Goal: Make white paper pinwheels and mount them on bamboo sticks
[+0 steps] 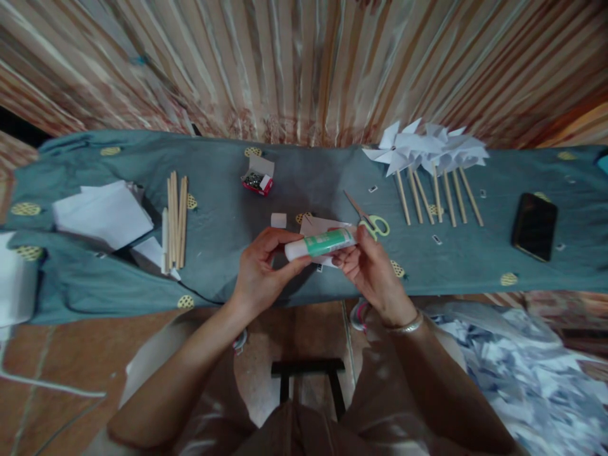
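Between my two hands, above the cloth-covered table, is a white and green glue stick (327,242) lying nearly level. My left hand (263,266) pinches its left end between thumb and fingers. At the other end, my right hand (373,269) grips it with the thumb along the side. A white paper piece (323,226) lies on the cloth underneath, partly hidden by the tube and fingers. Just beyond my left hand sits a small white cap (278,220). Scissors with pale green handles (375,225) rest beside my right hand.
A small open red box (258,176) holds metal pins or tacks. Wooden sticks (175,221) and a paper stack (104,212) lie left. Several paper pinwheels (427,152) and a phone (535,226) lie right. Paper scraps (527,373) fill a bag below the table's right edge.
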Demonstrator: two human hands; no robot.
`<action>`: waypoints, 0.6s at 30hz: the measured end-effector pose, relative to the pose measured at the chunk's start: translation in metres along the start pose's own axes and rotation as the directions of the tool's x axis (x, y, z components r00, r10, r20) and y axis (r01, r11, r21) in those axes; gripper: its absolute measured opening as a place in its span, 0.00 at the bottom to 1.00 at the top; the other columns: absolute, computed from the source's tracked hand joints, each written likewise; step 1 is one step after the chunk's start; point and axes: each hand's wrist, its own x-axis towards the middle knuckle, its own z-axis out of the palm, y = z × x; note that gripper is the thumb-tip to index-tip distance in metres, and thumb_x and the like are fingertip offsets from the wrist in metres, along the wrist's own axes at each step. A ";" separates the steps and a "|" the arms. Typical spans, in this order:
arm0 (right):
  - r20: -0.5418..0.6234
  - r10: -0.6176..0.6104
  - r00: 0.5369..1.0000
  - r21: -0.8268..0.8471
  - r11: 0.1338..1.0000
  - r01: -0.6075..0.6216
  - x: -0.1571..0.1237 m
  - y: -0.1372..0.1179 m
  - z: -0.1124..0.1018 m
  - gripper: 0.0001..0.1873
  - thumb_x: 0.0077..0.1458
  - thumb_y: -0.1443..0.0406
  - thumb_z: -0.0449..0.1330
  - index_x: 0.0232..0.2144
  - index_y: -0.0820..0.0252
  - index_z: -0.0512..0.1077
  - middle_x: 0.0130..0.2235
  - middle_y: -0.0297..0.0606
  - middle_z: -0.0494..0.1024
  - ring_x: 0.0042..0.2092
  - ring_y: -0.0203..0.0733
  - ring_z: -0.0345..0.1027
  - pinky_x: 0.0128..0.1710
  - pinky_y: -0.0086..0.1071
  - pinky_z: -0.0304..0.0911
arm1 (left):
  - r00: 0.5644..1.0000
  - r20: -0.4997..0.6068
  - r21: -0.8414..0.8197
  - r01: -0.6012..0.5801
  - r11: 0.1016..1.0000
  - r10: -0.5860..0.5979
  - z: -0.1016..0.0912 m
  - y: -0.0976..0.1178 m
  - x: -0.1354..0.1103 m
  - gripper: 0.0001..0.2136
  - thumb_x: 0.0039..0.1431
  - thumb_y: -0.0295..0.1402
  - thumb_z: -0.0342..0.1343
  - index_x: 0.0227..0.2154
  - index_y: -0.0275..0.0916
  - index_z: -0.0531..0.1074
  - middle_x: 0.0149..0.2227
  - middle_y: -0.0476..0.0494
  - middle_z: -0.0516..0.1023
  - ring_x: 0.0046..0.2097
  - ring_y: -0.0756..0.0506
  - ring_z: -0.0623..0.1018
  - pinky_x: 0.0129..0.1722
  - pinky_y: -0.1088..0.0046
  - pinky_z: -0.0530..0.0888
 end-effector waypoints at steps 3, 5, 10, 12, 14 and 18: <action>0.114 0.065 0.991 0.052 0.996 -0.071 -0.004 0.009 0.006 0.23 0.45 0.49 0.72 0.37 0.56 0.77 0.31 0.32 0.82 0.33 0.37 0.77 0.33 0.29 0.73 | 1.000 0.012 -0.046 -0.005 0.999 0.005 0.005 -0.001 -0.001 0.14 0.51 0.41 0.70 0.38 0.40 0.78 0.37 0.46 0.78 0.40 0.46 0.78 0.40 0.70 0.77; 0.107 0.032 0.994 0.052 0.998 -0.038 -0.005 0.011 0.008 0.18 0.43 0.55 0.74 0.34 0.54 0.76 0.32 0.30 0.82 0.34 0.38 0.76 0.35 0.31 0.72 | 0.998 0.036 -0.064 -0.041 0.997 0.043 0.007 -0.002 -0.002 0.17 0.51 0.41 0.70 0.41 0.40 0.77 0.40 0.45 0.77 0.41 0.46 0.78 0.42 0.70 0.77; -0.099 -0.194 0.976 -0.190 0.966 0.173 -0.001 -0.012 -0.011 0.16 0.50 0.52 0.70 0.25 0.55 0.73 0.22 0.29 0.76 0.26 0.34 0.71 0.28 0.28 0.66 | 0.969 0.178 0.222 -0.207 0.953 0.169 0.004 -0.010 -0.009 0.18 0.60 0.38 0.63 0.52 0.41 0.73 0.49 0.39 0.76 0.49 0.42 0.77 0.51 0.61 0.76; -0.159 -0.299 0.941 -0.392 0.894 0.217 0.002 -0.019 -0.021 0.19 0.50 0.49 0.68 0.23 0.56 0.73 0.22 0.31 0.75 0.26 0.35 0.70 0.28 0.29 0.65 | 0.934 0.293 0.370 -0.307 0.877 0.203 0.005 -0.014 -0.013 0.17 0.64 0.36 0.58 0.54 0.41 0.72 0.55 0.35 0.74 0.58 0.37 0.73 0.58 0.53 0.71; -0.147 -0.363 0.920 -0.561 0.797 0.225 0.004 -0.020 -0.028 0.20 0.50 0.48 0.67 0.24 0.57 0.74 0.23 0.32 0.76 0.27 0.36 0.70 0.29 0.31 0.64 | 0.888 0.413 0.460 -0.395 0.795 0.202 0.008 -0.019 -0.018 0.19 0.66 0.36 0.55 0.58 0.41 0.69 0.62 0.33 0.69 0.65 0.34 0.65 0.63 0.46 0.65; -0.080 -0.414 0.907 -0.759 0.615 0.214 0.006 -0.010 -0.030 0.20 0.52 0.48 0.66 0.26 0.58 0.74 0.25 0.33 0.77 0.30 0.38 0.69 0.32 0.33 0.64 | 0.829 0.542 0.564 -0.481 0.671 0.139 0.018 -0.026 -0.022 0.24 0.66 0.40 0.55 0.61 0.38 0.66 0.67 0.31 0.63 0.70 0.31 0.57 0.66 0.42 0.58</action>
